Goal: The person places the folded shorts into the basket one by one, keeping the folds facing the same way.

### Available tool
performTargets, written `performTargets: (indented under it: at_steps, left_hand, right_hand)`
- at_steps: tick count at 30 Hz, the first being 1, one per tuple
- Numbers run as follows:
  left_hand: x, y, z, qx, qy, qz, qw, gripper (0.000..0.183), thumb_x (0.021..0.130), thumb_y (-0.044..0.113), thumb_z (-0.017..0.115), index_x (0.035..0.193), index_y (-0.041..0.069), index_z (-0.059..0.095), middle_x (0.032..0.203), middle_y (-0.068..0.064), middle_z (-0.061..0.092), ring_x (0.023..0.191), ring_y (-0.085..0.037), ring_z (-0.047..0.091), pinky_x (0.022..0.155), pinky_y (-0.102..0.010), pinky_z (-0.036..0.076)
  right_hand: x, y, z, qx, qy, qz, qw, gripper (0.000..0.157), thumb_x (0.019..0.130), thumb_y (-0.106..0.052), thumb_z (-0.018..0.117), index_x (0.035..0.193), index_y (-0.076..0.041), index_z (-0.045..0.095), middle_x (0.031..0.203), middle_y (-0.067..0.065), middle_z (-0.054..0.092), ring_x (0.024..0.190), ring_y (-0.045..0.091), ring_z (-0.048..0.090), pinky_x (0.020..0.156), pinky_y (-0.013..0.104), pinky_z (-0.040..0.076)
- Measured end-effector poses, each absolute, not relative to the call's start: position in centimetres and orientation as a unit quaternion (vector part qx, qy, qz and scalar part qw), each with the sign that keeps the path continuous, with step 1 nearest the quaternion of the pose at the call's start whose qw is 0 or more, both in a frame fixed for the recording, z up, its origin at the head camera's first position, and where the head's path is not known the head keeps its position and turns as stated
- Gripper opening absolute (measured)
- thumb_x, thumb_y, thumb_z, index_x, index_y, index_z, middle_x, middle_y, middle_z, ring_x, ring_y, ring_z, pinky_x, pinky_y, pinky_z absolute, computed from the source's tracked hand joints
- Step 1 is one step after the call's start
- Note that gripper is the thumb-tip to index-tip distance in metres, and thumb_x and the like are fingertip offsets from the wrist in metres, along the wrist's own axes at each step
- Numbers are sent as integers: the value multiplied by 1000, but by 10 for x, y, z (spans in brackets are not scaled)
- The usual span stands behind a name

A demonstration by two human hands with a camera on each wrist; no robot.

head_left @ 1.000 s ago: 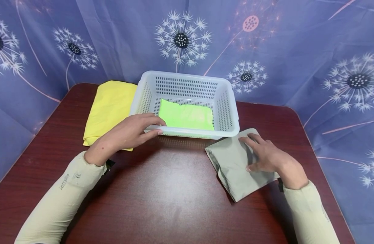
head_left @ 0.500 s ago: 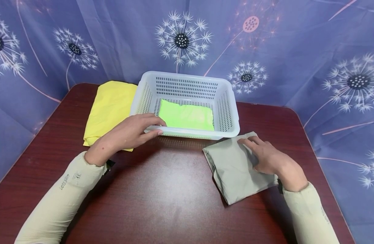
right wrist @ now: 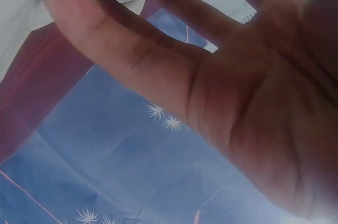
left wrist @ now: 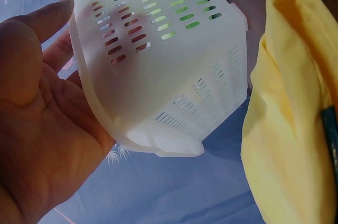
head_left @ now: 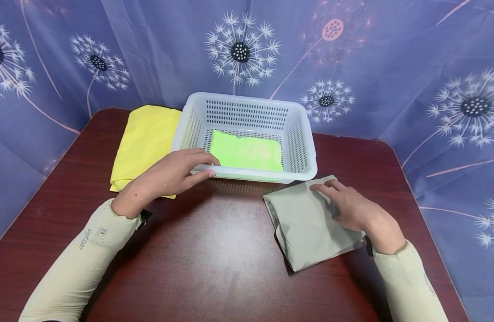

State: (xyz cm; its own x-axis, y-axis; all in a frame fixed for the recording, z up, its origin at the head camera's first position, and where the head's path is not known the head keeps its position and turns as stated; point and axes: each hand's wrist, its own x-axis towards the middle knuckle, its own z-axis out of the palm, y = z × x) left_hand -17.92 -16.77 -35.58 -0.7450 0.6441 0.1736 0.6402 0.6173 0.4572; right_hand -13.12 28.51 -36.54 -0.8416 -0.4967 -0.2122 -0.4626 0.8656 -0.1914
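My left hand [head_left: 172,176] holds the front rim of a white perforated plastic basket [head_left: 251,175], thumb outside and fingers over the inner side. In the left wrist view the fingers show dimly through the basket wall [left wrist: 132,86]. A bright green folded cloth [head_left: 247,153] lies flat on the basket floor. My right hand [head_left: 357,210] rests on a folded grey cloth [head_left: 301,228] right of the basket's front corner, fingers extended over its right side. From the right wrist, a fingertip [right wrist: 68,2] presses against the grey fabric.
A folded yellow cloth [head_left: 144,143] lies left of the basket, partly behind my left forearm. All of it stands on a dark red-brown wooden table [head_left: 215,268]. A blue curtain with dandelion prints [head_left: 162,53] hangs behind and at both sides.
The grey cloth has slid a little left and toward me, turning slightly, with my right hand on it. My left hand and the basket have stayed in place.
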Motion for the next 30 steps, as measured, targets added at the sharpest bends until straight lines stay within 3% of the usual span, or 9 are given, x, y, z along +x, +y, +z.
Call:
performTargets:
  at_steps: [12,23,30]
  left_hand:
    - [-180,-167,-357,357,899,253,-1,24,108,33,64,126,19,72,119,3,70,99,-15,63,89,-41,51]
    - [-180,-168,-358,354,900,253,2,24,108,33,64,126,19,72,119,3,70,101,-15,63,90,-41,52]
    - [-179,-167,-357,353,901,251,7,25,108,34,64,127,19,72,120,3,70,101,-16,63,90,-41,51]
  right_hand:
    - [-126,277,-364,-270,951,-81,124,88,71,18,78,150,-16,55,136,15,54,95,34,63,84,50,54]
    - [-122,269,-363,-271,947,-98,141,86,76,18,77,151,-18,53,133,10,54,109,30,63,87,47,55]
    - [-119,265,-363,-274,946,-98,140,85,76,17,77,151,-17,53,131,9,54,108,28,62,89,46,55]
